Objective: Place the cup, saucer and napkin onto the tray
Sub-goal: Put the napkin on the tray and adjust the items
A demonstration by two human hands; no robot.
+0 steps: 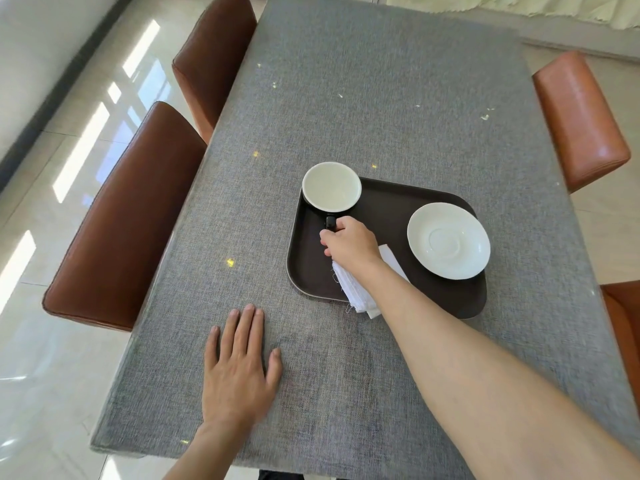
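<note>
Our left hand point(239, 368) spread flat on table point(381, 81), bracing; right hand point(349, 245) pinches cup point(331, 186) handle, seating it in tray point(381, 209) far-left corner.

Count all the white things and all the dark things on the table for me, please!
White: 3 – cup (white inside, held by the right hand), saucer, napkin
Dark: 1 – tray
Total: 4
</note>
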